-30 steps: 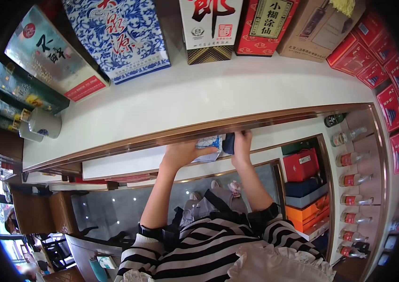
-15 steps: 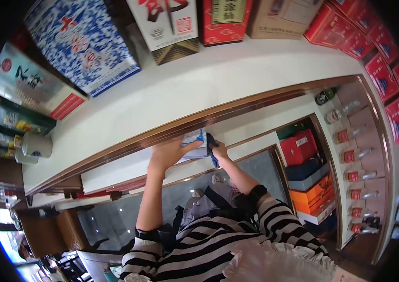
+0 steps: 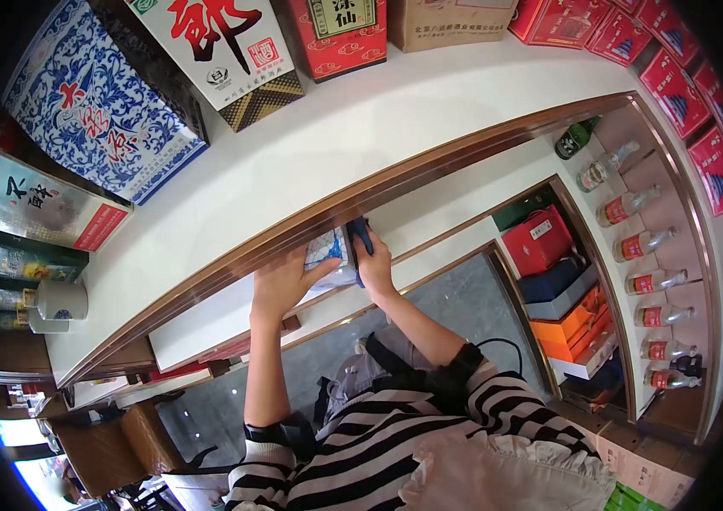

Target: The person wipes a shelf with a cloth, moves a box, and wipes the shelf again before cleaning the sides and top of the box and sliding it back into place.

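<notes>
Below the upper shelf's brown edge, my left hand (image 3: 283, 283) grips a white and blue box (image 3: 325, 249), its thumb lying across the near face. The upper part of that box is hidden under the shelf edge. My right hand (image 3: 375, 266) is closed around a dark blue cloth (image 3: 360, 247), which is pressed against the box's right side.
Large boxes, among them a blue-and-white patterned one (image 3: 106, 102), stand along the upper white shelf (image 3: 293, 179). Small bottles (image 3: 644, 244) line the right shelf, beside a cubby with a red box (image 3: 538, 241) and orange boxes (image 3: 572, 330). A brown chair (image 3: 106, 443) stands lower left.
The view has shifted and turned. My right hand has come up closer along the box's right side with the dark cloth. My left hand still holds the box.
</notes>
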### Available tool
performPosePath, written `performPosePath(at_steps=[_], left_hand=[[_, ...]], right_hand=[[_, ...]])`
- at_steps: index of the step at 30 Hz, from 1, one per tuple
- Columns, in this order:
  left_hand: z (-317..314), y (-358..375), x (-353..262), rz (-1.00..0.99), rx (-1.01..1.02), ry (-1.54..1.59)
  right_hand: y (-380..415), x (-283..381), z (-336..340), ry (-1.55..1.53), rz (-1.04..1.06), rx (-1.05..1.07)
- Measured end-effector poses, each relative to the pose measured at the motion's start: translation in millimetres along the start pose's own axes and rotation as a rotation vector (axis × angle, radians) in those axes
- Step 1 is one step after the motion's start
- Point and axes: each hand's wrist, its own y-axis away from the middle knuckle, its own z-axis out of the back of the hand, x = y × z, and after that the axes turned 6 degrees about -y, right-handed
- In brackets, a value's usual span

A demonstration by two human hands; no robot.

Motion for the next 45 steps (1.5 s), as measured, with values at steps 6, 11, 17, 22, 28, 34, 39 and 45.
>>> performPosePath(at_steps=[6, 11, 17, 22, 28, 34, 39, 45], left_hand=[[-10, 1, 6, -0.059, -0.160, -0.146], [-13, 1, 8, -0.099, -0.230, -0.198], [-8, 2, 7, -0.035, -0.081, -0.122], [-1, 0, 5, 0.021, 0.104, -0.013], [-7, 2, 6, 0.026, 0.074, -0.023], [-25, 3, 11, -0.099, -0.361, -0.289], [-20, 3, 12, -0.113, -0.270, -0.163], [-16, 4, 8, -0.084, -0.344, -0.216]], right_hand=[[-31, -95, 55, 0.675, -0.354, 0.237], [-33, 48, 5, 0.043, -0.124, -0.035], [-12, 67, -22, -0.011, 0.281, 0.045], [-1, -33, 7, 0.184, 0.041, 0.011], [-17, -62, 34, 0.520, -0.196, 0.105], [-28, 62, -14, 0.038, 0.199, 0.087], [-19, 42, -15, 0.039, 0.094, 0.075], [1, -89, 30, 0.443, -0.093, 0.024]])
